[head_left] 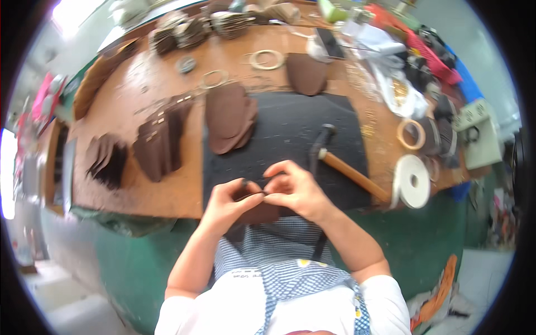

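Observation:
At the front edge of the black work mat point(290, 128), both my hands are close together over a brown leather piece point(262, 214). My left hand point(229, 202) grips its upper left part between thumb and fingers. Thumb and fingertips of my right hand point(297, 192) pinch at the piece's upper edge; a small dark bit shows there, too blurred to name. The lower part of the leather hangs toward my checked apron point(268, 240). A hammer point(350, 172) with a wooden handle lies right of my right hand. Rounded brown leather pieces point(228, 114) are stacked on the mat's left side.
Brown strap-like leather pieces point(158, 142) and a dark fringed bundle point(107, 159) lie left on the wooden table point(134, 195). To the right are a white tape roll point(413, 181), a tan tape roll point(411, 134) and a bag of gold-coloured hardware point(400, 92). Cord rings point(267, 60) lie behind the mat.

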Action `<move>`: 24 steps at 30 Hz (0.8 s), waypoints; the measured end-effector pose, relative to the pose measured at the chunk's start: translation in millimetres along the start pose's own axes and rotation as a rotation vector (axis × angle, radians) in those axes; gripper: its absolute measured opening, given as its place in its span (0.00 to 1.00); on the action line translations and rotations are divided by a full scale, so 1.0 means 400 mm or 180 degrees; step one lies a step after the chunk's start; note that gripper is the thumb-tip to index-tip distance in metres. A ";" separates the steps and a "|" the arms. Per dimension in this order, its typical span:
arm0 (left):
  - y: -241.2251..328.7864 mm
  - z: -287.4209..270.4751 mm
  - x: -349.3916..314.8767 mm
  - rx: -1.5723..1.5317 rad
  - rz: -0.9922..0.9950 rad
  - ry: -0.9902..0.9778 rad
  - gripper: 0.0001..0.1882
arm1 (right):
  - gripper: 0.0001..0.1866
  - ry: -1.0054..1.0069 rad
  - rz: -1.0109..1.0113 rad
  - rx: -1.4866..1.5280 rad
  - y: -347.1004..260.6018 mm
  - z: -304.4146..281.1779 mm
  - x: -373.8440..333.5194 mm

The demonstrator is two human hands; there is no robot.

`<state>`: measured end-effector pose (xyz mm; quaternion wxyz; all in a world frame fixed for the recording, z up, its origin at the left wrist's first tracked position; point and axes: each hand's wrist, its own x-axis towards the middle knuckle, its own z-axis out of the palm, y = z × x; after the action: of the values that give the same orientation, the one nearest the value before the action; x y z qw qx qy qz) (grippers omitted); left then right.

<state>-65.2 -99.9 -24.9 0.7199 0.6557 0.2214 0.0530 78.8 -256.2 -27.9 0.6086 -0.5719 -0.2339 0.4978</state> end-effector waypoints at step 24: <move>-0.030 0.030 0.014 -0.0155 -0.0273 0.0334 0.08 | 0.25 0.0530 -0.0196 -0.0152 0.020 0.004 -0.017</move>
<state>-57.9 -110.5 -37.6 0.7246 0.6243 0.2854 0.0618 72.0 -262.7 -33.0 0.6271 -0.6182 -0.2118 0.4239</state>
